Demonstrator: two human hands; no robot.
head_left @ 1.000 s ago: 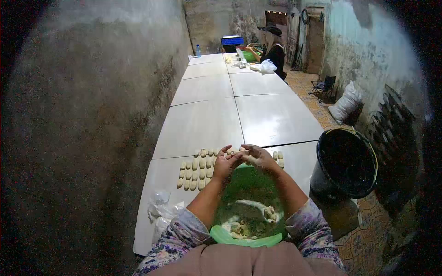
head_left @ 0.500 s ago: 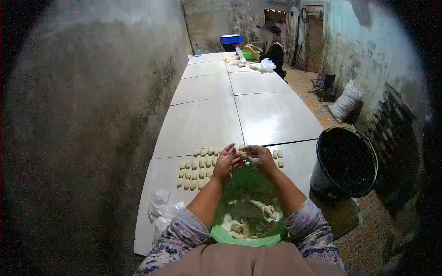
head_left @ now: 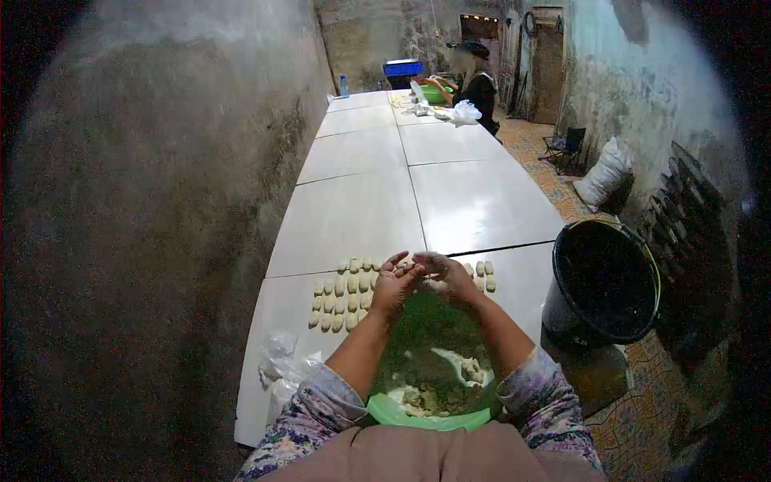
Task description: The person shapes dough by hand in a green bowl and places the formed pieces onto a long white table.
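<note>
My left hand (head_left: pixel 393 285) and my right hand (head_left: pixel 444 275) are pressed together above the far rim of a green bowl (head_left: pixel 430 418), with a small piece of pale dough between the palms; the piece itself is mostly hidden. The bowl holds crumbly dough and filling. Rows of small shaped dough pieces (head_left: pixel 343 302) lie on the white table (head_left: pixel 353 217) just left of my hands, and a few more dough pieces (head_left: pixel 484 275) lie to the right.
Crumpled plastic bags (head_left: pixel 280 371) lie at the table's near left corner. A large black bucket (head_left: pixel 602 281) stands on the floor to the right. Another person (head_left: pixel 476 84) works at the table's far end beside a green bowl (head_left: pixel 434 95) and a blue crate (head_left: pixel 404 70). A wall runs along the left.
My hands stay together over the bowl and shift slightly against each other, the fingers changing position around the dough. Nothing else has moved.
</note>
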